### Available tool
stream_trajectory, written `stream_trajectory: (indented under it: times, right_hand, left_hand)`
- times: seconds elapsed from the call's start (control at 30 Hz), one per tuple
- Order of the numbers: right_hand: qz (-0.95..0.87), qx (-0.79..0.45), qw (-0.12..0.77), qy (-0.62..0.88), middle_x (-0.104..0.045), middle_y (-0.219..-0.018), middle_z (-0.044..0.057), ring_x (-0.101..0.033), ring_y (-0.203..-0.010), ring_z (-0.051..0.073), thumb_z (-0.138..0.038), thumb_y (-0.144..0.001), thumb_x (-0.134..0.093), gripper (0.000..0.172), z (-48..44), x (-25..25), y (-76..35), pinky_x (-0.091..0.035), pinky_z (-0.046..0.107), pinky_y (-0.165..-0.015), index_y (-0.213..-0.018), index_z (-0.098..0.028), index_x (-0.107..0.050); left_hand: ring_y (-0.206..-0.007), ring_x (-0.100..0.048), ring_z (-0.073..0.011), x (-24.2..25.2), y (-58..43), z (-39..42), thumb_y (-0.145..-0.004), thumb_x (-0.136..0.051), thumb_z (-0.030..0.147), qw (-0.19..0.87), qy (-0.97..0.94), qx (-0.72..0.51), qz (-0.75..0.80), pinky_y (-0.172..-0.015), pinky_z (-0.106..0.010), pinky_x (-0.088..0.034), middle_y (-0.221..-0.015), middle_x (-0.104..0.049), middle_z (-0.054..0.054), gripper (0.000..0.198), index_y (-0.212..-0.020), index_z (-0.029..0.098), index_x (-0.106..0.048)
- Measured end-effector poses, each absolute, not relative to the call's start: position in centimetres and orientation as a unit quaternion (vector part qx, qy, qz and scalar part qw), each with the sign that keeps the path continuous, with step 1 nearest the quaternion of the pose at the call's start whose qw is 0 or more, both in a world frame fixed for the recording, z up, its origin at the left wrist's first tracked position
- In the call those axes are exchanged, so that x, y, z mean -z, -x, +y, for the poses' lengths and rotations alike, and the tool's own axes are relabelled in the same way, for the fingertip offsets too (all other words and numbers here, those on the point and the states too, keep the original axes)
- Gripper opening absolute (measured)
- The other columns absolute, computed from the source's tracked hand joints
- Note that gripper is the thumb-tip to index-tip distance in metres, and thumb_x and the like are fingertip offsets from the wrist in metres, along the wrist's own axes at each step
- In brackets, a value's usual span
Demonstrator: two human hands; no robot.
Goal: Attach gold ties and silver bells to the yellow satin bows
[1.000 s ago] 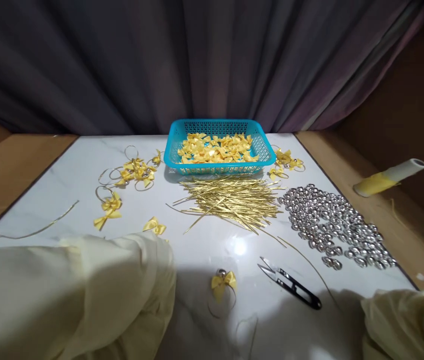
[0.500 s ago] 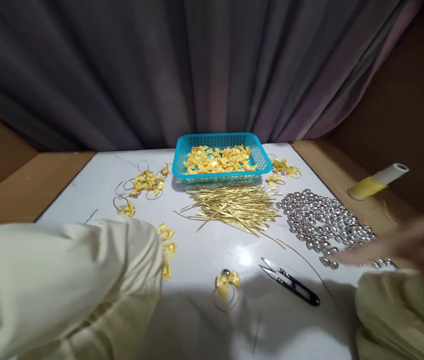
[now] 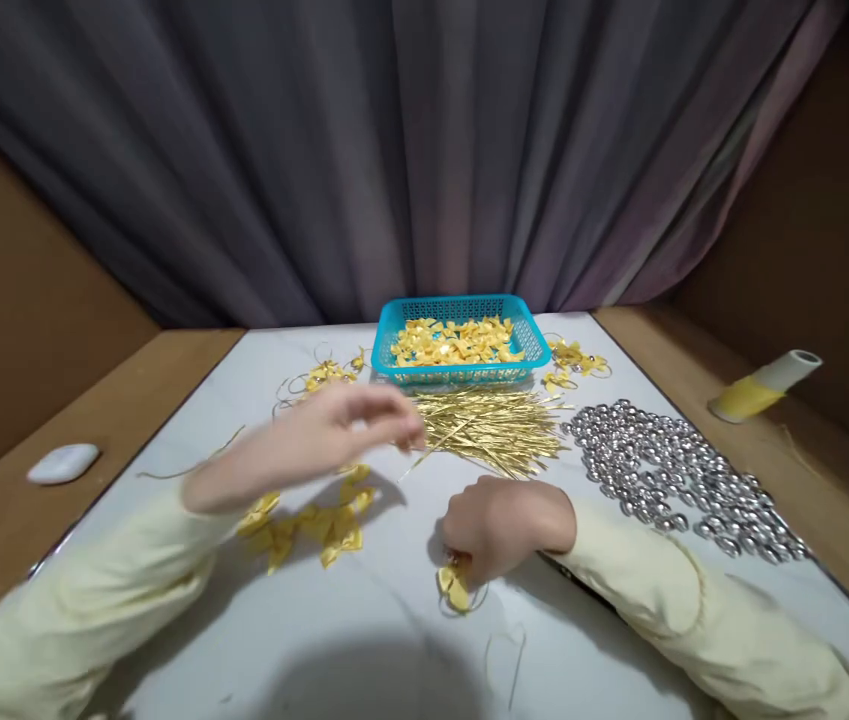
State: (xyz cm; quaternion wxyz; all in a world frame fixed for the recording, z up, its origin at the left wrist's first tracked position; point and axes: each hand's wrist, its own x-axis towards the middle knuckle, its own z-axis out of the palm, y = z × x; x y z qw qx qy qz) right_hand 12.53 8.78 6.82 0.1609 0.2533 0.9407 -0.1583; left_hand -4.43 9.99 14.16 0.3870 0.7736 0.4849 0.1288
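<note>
My right hand (image 3: 503,522) rests knuckles-up on the white table, fingers curled down onto a yellow ribbon bow with a wire ring (image 3: 456,588). My left hand (image 3: 334,437) hovers, motion-blurred, above a few loose yellow bows (image 3: 319,522), its fingertips close to the pile of gold wire ties (image 3: 495,428); its fingers look gathered, and I cannot make out anything in them. A blue basket (image 3: 461,374) full of yellow bows stands at the back. Silver bells (image 3: 675,472) lie in a heap to the right.
Finished bows on wire rings lie left (image 3: 323,376) and right (image 3: 574,360) of the basket. A yellow thread spool (image 3: 761,386) lies on the wooden ledge at right, a white oval object (image 3: 62,463) on the left ledge. A dark curtain hangs behind.
Both arms have stretched forward from the frame's bottom corners. The right hand swept in from the right onto the bow and now covers the black snips. The view tilted up.
</note>
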Motion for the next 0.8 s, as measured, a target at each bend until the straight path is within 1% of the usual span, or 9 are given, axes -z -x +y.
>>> stream_trajectory:
  times: [0.07,0.13,0.2,0.3,0.4,0.47,0.57,0.63,0.8]
  right_hand:
    - [0.951,0.139,0.126,-0.247,-0.061,-0.054,0.003,-0.046,-0.039,0.013,-0.019,-0.065,-0.067,0.007,9.3,-7.2,-13.1,-0.024,0.026,-0.036,-0.058,-0.019,-0.065]
    - [0.956,0.109,0.060,-0.266,-0.059,-0.051,0.002,-0.044,-0.039,0.011,-0.011,-0.066,-0.063,0.011,9.8,-8.0,-14.0,-0.021,0.026,-0.037,-0.056,-0.017,-0.063]
    - [0.952,0.096,-0.007,-0.290,-0.058,-0.050,0.002,-0.043,-0.041,0.010,-0.008,-0.068,-0.058,0.014,10.1,-9.1,-15.0,-0.020,0.026,-0.040,-0.057,-0.015,-0.062]
    - [0.936,0.136,-0.077,-0.315,-0.059,-0.055,0.000,-0.045,-0.047,0.009,-0.009,-0.075,-0.052,0.015,10.0,-10.8,-16.3,-0.025,0.023,-0.044,-0.067,-0.015,-0.062]
    - [0.901,0.238,-0.137,-0.335,-0.059,-0.057,-0.002,-0.046,-0.048,0.006,-0.009,-0.079,-0.049,0.016,9.6,-12.1,-16.7,-0.029,0.019,-0.046,-0.071,-0.015,-0.062]
    - [0.881,0.281,-0.149,-0.351,-0.059,-0.057,-0.003,-0.046,-0.047,0.006,-0.011,-0.080,-0.049,0.015,9.3,-12.6,-16.7,-0.030,0.018,-0.046,-0.073,-0.015,-0.062]
    - [0.862,0.297,-0.163,-0.377,-0.059,-0.058,-0.003,-0.048,-0.048,0.006,-0.014,-0.081,-0.050,0.014,8.9,-13.2,-16.6,-0.032,0.017,-0.047,-0.073,-0.016,-0.062]
    - [0.855,0.296,-0.173,-0.389,-0.060,-0.058,-0.004,-0.049,-0.048,0.006,-0.014,-0.080,-0.051,0.014,8.8,-13.4,-16.6,-0.033,0.017,-0.048,-0.073,-0.016,-0.062]
    - [0.848,0.298,-0.178,-0.401,-0.061,-0.058,-0.004,-0.049,-0.049,0.007,-0.016,-0.082,-0.050,0.015,8.5,-13.7,-16.5,-0.034,0.018,-0.048,-0.073,-0.017,-0.062]
  left_hand:
    - [-0.069,-0.056,-0.0138,-12.2,4.5,9.8,-0.087,-0.045,0.037,0.392,-0.782,-0.072,0.480,-0.061,-0.025,-0.043,-0.075,-0.064,-0.002,0.030,-0.081,0.014,-0.063]
    - [-0.064,-0.053,-0.0131,-10.4,4.5,9.8,-0.088,-0.039,0.041,0.394,-0.780,-0.047,0.484,-0.058,-0.024,-0.039,-0.072,-0.063,-0.002,0.037,-0.082,0.014,-0.063]
    - [-0.065,-0.052,-0.0135,-9.4,4.5,9.8,-0.088,-0.036,0.044,0.400,-0.779,-0.054,0.480,-0.060,-0.024,-0.038,-0.070,-0.060,-0.001,0.040,-0.081,0.014,-0.062]
    - [-0.072,-0.051,-0.0142,-9.8,4.0,9.9,-0.088,-0.038,0.043,0.458,-0.761,-0.088,0.451,-0.067,-0.026,-0.039,-0.077,-0.058,-0.001,0.035,-0.086,0.016,-0.060]
    - [-0.086,-0.051,-0.0159,-10.6,3.4,9.8,-0.089,-0.038,0.041,0.595,-0.691,-0.141,0.385,-0.078,-0.028,-0.040,-0.092,-0.057,-0.003,0.032,-0.091,0.017,-0.059]
    - [-0.084,-0.055,-0.0163,-10.7,3.3,9.7,-0.091,-0.034,0.040,0.690,-0.630,-0.160,0.318,-0.075,-0.029,-0.042,-0.091,-0.059,-0.006,0.034,-0.091,0.016,-0.059]
    - [-0.065,-0.056,-0.0138,-9.9,3.5,9.7,-0.091,-0.034,0.040,0.767,-0.560,-0.161,0.267,-0.065,-0.028,-0.042,-0.077,-0.063,-0.007,0.035,-0.088,0.014,-0.057]
    - [-0.058,-0.054,-0.0118,-9.4,3.8,9.8,-0.088,-0.042,0.040,0.785,-0.526,-0.175,0.277,-0.060,-0.025,-0.041,-0.071,-0.062,-0.006,0.032,-0.085,0.012,-0.057]
    - [-0.056,-0.049,-0.0071,-8.8,3.8,10.0,-0.076,-0.063,0.034,0.828,-0.433,-0.236,0.266,-0.055,-0.019,-0.037,-0.067,-0.055,0.000,0.024,-0.077,0.010,-0.059]
